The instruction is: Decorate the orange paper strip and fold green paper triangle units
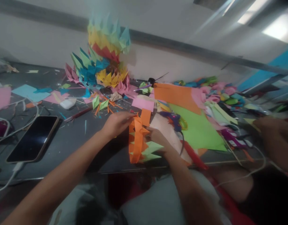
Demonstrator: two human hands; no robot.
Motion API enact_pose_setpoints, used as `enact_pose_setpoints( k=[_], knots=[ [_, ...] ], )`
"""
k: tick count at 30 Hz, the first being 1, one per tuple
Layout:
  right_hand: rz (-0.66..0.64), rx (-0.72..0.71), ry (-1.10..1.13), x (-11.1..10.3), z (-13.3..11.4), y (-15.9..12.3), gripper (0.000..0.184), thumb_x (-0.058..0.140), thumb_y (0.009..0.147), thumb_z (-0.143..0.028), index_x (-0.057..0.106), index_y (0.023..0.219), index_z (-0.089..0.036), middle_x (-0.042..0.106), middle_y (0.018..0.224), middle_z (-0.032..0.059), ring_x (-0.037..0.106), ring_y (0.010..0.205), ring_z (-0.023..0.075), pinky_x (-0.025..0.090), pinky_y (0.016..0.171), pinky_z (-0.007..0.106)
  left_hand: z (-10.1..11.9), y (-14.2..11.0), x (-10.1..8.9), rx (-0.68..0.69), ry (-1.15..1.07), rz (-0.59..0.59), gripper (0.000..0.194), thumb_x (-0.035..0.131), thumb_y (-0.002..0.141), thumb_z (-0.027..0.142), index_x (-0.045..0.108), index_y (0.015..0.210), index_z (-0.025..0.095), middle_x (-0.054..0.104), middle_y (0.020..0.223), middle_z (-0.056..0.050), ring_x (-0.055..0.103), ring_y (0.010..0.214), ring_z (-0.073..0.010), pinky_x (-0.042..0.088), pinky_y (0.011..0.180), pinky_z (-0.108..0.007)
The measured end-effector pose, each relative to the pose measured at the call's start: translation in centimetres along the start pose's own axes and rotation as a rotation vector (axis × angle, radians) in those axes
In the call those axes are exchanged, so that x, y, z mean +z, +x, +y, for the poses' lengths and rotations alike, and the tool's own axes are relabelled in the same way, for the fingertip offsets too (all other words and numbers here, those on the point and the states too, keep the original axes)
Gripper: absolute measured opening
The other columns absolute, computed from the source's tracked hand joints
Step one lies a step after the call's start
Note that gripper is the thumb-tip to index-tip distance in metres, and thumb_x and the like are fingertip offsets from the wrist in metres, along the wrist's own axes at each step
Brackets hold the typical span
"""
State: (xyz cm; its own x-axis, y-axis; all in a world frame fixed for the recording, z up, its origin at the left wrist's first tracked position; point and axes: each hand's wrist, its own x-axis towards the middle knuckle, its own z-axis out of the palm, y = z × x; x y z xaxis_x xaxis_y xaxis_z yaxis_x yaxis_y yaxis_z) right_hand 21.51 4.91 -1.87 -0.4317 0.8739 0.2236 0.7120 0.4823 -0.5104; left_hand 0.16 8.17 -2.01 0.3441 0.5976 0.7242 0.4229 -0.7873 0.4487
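An orange paper ring (137,147) with pointed orange and pale green folds hangs between my hands near the table's front edge. My left hand (119,123) is closed on its upper left side, with the fingertips pinching the paper at the top. From the right, my right hand (158,139) grips the ring, its fingertips partly hidden by the folds. An orange strip (146,117) sticks up behind the ring. Pale green paper points (153,150) stand out below my right hand.
Stacked folded-paper pieces (108,62) stand at the back. A phone (33,139) on a white cable lies at left. To the right are green sheets (197,128), an orange sheet (174,97) and a blue glue gun (173,120). Another person's hand (275,131) is at far right.
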Motion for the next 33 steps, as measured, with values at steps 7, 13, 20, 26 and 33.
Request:
enact_pose_setpoints(
  k=[7,13,20,26,33],
  knots=[
    [0.403,0.661,-0.463,-7.7,5.5,-1.4,0.034,0.050,0.079,-0.043,0.065,0.086,-0.014,0.066,0.089,0.0152,0.060,0.083,0.0281,0.045,0.070,0.037,0.2,0.2,0.2,-0.236,-0.076,0.103,0.018,0.052,0.080,0.020,0.068,0.086,0.016,0.070,0.079,-0.004,0.062,0.066,-0.0134,0.048,0.066,-0.023],
    [0.105,0.835,-0.457,-7.5,7.7,-0.7,0.033,0.050,0.078,-0.044,0.068,0.082,-0.017,0.068,0.078,0.0122,0.063,0.077,0.0280,0.042,0.063,0.033,0.4,0.7,-0.2,-0.452,-0.264,0.214,0.017,0.051,0.078,0.021,0.066,0.083,0.013,0.065,0.072,-0.001,0.055,0.065,-0.0122,0.043,0.061,-0.022],
    [0.140,0.809,-0.407,-7.8,7.2,-1.1,0.035,0.043,0.081,-0.041,0.067,0.082,-0.016,0.068,0.080,0.0121,0.062,0.076,0.0259,0.041,0.061,0.032,0.1,0.7,0.1,-0.544,-0.205,0.098,0.018,0.055,0.077,0.028,0.065,0.079,0.013,0.056,0.060,0.000,0.047,0.054,-0.0102,0.038,0.053,-0.022],
    [0.301,0.694,0.024,-7.4,5.8,-2.2,0.028,0.044,0.081,-0.041,0.060,0.080,-0.018,0.065,0.074,0.0065,0.059,0.065,0.0206,0.043,0.056,0.030,-0.2,0.8,0.1,-0.540,-0.140,0.073,0.017,0.055,0.078,0.028,0.062,0.071,0.015,0.054,0.058,0.001,0.046,0.053,-0.0100,0.035,0.052,-0.022],
    [0.354,0.668,0.247,-6.7,5.2,-2.2,0.030,0.044,0.082,-0.041,0.054,0.103,-0.021,0.061,0.082,0.0055,0.055,0.060,0.0187,0.045,0.050,0.030,-1.0,1.4,0.0,-0.722,-0.572,0.211,0.013,0.057,0.075,0.025,0.061,0.069,0.014,0.058,0.060,0.000,0.049,0.051,-0.0087,0.039,0.049,-0.020]
  ],
)
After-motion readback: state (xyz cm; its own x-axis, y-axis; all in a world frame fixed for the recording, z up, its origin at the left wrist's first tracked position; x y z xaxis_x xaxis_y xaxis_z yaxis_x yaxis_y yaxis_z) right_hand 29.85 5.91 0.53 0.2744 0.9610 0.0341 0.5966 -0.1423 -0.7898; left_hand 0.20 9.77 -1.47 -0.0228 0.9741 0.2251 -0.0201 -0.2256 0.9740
